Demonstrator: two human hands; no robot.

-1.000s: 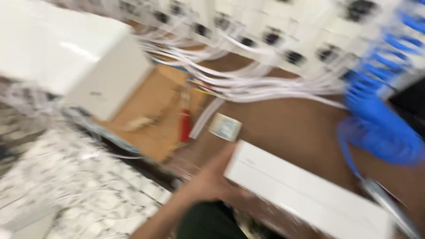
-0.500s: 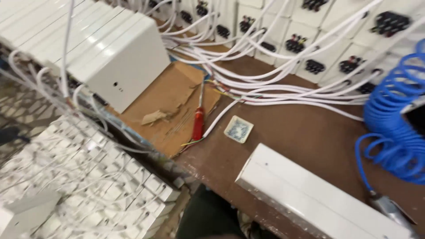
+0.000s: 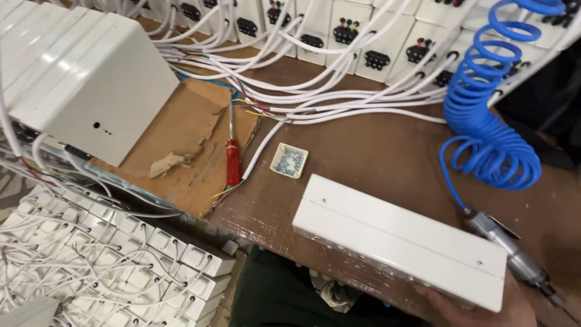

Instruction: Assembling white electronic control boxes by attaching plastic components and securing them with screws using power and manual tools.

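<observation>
The right hand [image 3: 478,306] shows only at the bottom edge of the view, palm and fingers cupped under the near right corner of a long white metal casing [image 3: 399,239], which it holds at that end. The casing lies slantwise on the brown workbench [image 3: 387,151], its far left corner pointing toward a small square dish of screws [image 3: 289,160] just beyond it. Left of the dish lies a red-handled screwdriver [image 3: 232,154] on a torn sheet of cardboard [image 3: 181,139]. Right of the casing, a metal air tool [image 3: 508,251] lies close to the hand, fed by a coiled blue air hose [image 3: 490,109]. White cables [image 3: 315,106] run across the bench behind the dish. The left hand is out of view.
</observation>
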